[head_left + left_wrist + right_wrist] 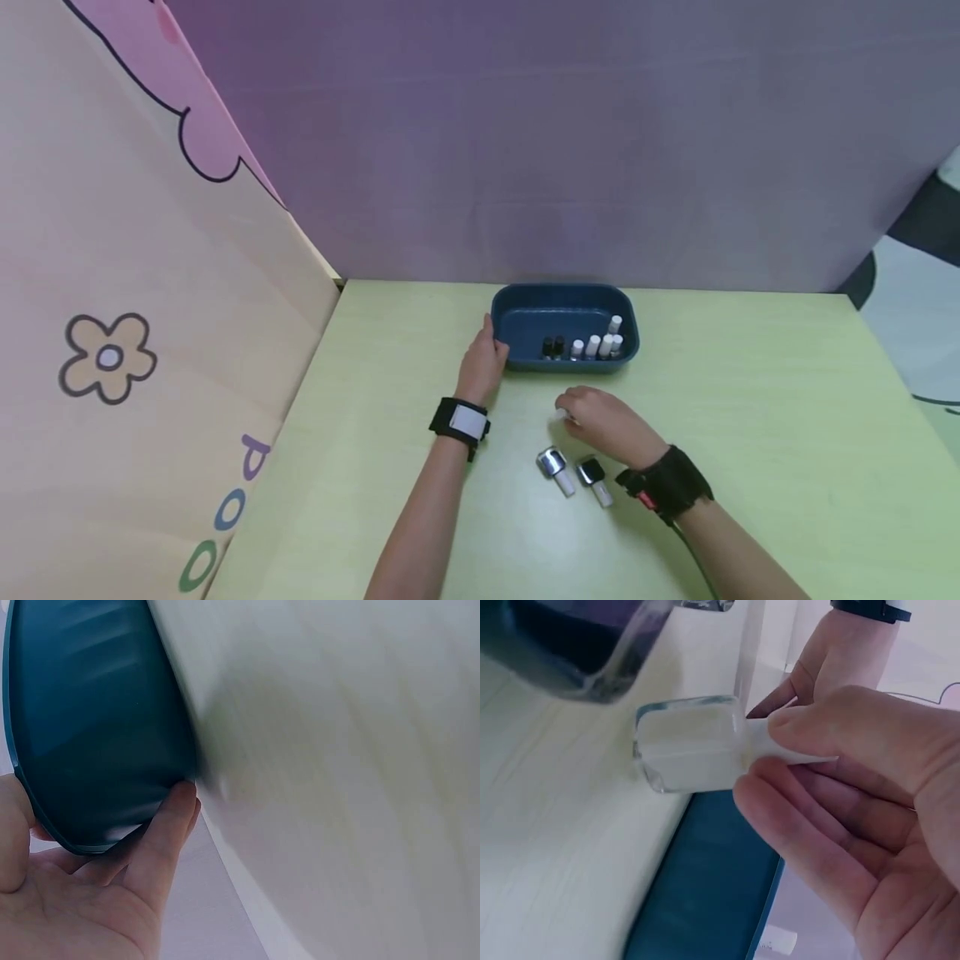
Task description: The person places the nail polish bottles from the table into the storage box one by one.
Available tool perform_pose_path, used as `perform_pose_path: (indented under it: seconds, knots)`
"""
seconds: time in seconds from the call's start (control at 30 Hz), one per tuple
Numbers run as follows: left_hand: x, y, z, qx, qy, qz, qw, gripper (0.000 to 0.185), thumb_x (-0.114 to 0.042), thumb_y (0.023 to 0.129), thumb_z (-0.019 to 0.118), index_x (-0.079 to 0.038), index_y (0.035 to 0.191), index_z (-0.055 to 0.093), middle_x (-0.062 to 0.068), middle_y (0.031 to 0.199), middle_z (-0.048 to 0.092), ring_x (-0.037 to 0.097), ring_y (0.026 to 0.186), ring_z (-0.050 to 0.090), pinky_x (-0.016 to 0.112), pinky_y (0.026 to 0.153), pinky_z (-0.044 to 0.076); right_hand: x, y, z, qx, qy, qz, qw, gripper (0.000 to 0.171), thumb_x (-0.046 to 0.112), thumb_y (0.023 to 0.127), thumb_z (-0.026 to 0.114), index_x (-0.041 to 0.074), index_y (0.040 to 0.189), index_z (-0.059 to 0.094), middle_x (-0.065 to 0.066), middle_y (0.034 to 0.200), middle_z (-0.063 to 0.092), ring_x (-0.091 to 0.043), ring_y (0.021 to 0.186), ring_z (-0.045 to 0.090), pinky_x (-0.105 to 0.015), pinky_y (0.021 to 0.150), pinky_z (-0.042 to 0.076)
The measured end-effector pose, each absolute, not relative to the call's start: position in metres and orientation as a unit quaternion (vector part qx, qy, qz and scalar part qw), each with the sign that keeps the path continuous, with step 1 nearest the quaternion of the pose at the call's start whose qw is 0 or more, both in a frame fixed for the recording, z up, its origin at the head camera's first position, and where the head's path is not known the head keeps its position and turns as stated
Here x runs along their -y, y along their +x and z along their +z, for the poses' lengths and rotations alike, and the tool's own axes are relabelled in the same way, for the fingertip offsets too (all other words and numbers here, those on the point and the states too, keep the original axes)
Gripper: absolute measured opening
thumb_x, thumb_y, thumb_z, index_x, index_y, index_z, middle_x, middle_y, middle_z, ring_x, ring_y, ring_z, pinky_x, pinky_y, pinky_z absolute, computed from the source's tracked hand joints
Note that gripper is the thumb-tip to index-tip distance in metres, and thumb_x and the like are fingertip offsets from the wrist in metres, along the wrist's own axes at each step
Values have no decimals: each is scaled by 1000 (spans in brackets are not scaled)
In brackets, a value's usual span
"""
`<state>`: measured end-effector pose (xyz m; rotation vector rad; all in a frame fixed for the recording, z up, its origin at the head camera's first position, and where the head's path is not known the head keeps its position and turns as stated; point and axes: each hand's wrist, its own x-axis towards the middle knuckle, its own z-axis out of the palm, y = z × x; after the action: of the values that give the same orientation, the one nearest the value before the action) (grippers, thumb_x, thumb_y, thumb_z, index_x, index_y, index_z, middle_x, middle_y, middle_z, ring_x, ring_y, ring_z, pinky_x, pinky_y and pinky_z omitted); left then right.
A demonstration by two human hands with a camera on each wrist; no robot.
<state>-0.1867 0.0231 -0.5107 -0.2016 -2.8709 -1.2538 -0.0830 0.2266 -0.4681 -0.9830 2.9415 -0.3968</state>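
Note:
My left hand [482, 367] grips the left end of a dark blue rectangular tray [525, 323], thumb by the rim and fingers along its outer wall in the left wrist view. My right hand [606, 423] is in front of the tray, above the table. Between thumb and fingers it pinches the white cap of a nail polish bottle [690, 746], whose squarish clear glass looks milky white. Two more nail polish bottles lie on the table nearer me: one with silvery glass [553, 461], the other dark [592, 471], both with white caps.
Inside the tray, several white-capped bottles [592, 347] stand toward the right, and two black-capped ones [553, 347] are near the front middle. A pale green table [750, 433] lies under everything. A purple-grey panel [525, 142] rises behind it, and a printed panel [172, 275] on the left.

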Motion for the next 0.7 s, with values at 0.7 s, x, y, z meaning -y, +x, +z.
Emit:
perform_pose_path:
  seconds: [0.7]
  knots:
    - [-23, -188, -514, 912, -70, -405, 6, 67, -15, 96, 46, 3, 156, 22, 6, 80, 45, 12, 52, 34, 25, 50, 31, -240, -83, -449, -941, -292, -156, -68, 20, -4, 74, 76, 5, 90, 68, -3, 85, 66, -16, 77, 63, -27, 67, 54]
